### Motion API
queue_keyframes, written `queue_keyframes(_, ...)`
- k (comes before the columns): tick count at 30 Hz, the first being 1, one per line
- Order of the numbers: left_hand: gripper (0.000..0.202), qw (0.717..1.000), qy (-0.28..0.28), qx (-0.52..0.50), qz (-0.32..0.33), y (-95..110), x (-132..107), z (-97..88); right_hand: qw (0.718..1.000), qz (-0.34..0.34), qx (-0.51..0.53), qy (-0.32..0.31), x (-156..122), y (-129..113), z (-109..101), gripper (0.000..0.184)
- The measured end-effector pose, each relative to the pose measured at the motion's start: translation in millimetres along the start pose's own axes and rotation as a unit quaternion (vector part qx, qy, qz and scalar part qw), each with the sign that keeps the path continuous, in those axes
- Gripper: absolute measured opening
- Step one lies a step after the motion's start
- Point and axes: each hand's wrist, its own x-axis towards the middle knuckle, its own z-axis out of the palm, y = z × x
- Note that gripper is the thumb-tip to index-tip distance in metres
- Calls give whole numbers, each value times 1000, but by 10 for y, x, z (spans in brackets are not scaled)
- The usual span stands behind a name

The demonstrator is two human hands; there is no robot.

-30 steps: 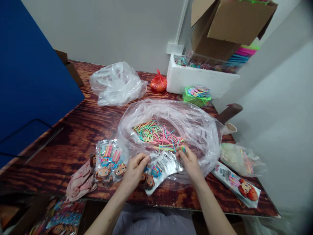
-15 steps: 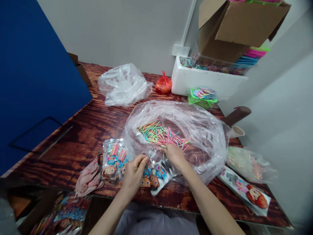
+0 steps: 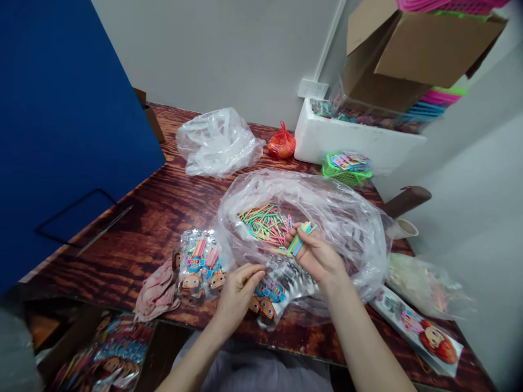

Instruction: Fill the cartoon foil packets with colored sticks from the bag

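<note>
My right hand (image 3: 321, 261), palm turned up, holds a small bunch of coloured sticks (image 3: 301, 240) in green, yellow and blue. Behind it lies a loose heap of similar sticks (image 3: 265, 223) inside a large clear plastic bag (image 3: 355, 231) whose mouth is spread wide. The fingers of my left hand (image 3: 240, 291) are pinched at the upper edge of a printed plastic pouch (image 3: 267, 309) with a cartoon face, on a stack at the table's front. Filled pouches (image 3: 198, 267) with pink sticks showing lie left of that hand.
A pink cloth (image 3: 157, 294) lies at the front left edge. On the right are a printed long packet (image 3: 433, 340), a bag of sticks (image 3: 427, 283) and a paper cup (image 3: 407, 228). Behind stand a green basket (image 3: 347, 177), a white foam box (image 3: 355, 141) and a red bag (image 3: 281, 142).
My right hand has lifted out of the stick heap and turned palm up, with a bunch of sticks now showing in it. My left hand stays at the pouches. The view has shifted slightly.
</note>
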Motion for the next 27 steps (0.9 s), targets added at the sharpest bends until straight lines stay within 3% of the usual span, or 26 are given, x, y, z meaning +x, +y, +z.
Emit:
queue_keyframes(6, 23, 999, -13, -39, -33, -3, -6, 64, 999, -14, 45, -20, -79, 98, 289, 11)
queue_keyframes(11, 26, 990, -4, -109, -93, -47, -28, 72, 999, -11, 28, -27, -149, 212, 253, 13)
queue_keyframes(15, 24, 994, -13, -87, -66, -28, -38, 62, 999, -37, -20, 12, -214, 252, 208, 15)
queue_keyframes(19, 23, 999, -28, -17, 2, 46, -26, 52, 995, -50, -84, 18, -288, 269, 286, 19)
queue_keyframes(23, 21, 999, -16, -37, 5, 63, -31, 48, 982, -44, -182, -19, -384, 263, 369, 26)
queue_keyframes(27, 21, 993, 18, -112, -32, -6, -40, 48, 925, -45, -376, -40, -483, 245, 342, 35)
